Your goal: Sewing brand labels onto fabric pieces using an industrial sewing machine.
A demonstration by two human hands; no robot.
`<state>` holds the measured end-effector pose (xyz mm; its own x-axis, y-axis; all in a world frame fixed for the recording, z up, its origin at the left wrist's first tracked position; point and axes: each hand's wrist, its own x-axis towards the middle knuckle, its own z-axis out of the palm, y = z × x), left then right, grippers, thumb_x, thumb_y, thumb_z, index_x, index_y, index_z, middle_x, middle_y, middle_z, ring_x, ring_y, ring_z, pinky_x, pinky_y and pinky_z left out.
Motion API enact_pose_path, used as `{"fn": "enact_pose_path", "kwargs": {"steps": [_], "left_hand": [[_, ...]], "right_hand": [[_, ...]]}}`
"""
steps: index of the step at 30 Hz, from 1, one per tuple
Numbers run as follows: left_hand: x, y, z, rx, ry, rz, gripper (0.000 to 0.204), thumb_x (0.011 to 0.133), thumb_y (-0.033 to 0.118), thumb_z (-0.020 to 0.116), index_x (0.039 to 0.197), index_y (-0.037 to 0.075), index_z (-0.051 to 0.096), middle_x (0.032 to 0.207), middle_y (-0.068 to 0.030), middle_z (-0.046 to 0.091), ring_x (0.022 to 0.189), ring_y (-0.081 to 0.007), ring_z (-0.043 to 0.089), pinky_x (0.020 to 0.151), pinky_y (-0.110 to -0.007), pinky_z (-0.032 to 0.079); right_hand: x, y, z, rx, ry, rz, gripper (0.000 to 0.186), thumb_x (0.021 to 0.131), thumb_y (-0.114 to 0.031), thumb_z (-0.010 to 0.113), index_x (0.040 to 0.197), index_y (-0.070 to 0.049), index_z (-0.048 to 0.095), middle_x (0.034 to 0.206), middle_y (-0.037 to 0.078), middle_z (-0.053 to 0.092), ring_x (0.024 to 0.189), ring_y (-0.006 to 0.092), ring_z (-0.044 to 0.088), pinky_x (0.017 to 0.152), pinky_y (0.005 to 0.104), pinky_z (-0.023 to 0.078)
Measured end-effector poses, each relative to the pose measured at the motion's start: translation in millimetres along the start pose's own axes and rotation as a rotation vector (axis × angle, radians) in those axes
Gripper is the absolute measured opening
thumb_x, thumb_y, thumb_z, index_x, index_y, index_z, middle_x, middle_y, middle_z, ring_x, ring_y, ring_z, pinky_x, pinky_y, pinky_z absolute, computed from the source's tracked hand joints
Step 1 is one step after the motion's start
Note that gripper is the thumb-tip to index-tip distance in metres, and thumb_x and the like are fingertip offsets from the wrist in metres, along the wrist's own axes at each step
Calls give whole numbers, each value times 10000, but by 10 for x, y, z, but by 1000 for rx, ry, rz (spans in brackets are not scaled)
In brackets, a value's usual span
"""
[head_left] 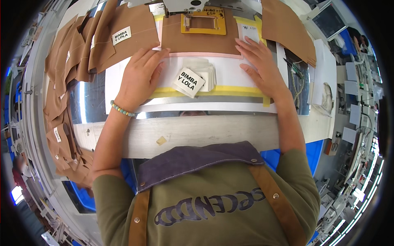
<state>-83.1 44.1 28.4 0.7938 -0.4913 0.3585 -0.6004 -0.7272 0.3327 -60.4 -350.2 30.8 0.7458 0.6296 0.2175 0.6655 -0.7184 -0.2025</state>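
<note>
Fabric pieces in brown [76, 51] heap at your far left. Your left hand [143, 67] rests half open, fingertips at the near-left corner of a flat brown panel [197, 45], gripping nothing visible. That panel lies between your hands, bearing a yellow frame [223, 25]; a white label stack [196, 78] sits nearer you. Your right hand [258, 65], loosely spread, grips nothing visible, fingertips at the panel's right edge.

Pale tbl [205, 135] w/ tan scrap [161, 140]
</note>
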Motion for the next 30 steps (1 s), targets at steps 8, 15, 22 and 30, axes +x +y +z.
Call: {"fn": "enact_pose_path", "kwargs": {"steps": [8,15,22,30], "left_hand": [[18,-5,63,121,-31,-28,565,1039,239,693,1571,94,570,1676,-60,522,1571,-354,417,1259,-489,373],[40,-58,53,132,-103,-24,584,1066,313,654,1609,125,547,1710,-33,490,1605,-343,367,1295,-495,299],[23,-22,59,-8,-20,-100,599,1048,297,686,1606,127,550,1712,-38,488,1605,-348,369,1295,-496,306],[29,-39,19,139,-125,-48,639,1030,269,710,1620,114,520,1702,-52,498,1597,-357,382,1294,-506,315]], "right_hand": [[0,-52,24,33,84,-15,628,1088,-392,633,1607,-58,515,1720,103,453,1594,365,376,1319,535,277],[29,29,86,156,138,31,624,1102,-426,606,1627,-105,502,1722,98,450,1610,351,355,1317,533,274],[-1,18,80,-63,33,-69,616,1098,-462,599,1626,-154,522,1729,84,441,1624,341,329,1340,546,222],[11,-12,49,-55,-38,-30,607,1089,-441,593,1628,-169,525,1753,69,404,1632,346,308,1356,554,192]]}}
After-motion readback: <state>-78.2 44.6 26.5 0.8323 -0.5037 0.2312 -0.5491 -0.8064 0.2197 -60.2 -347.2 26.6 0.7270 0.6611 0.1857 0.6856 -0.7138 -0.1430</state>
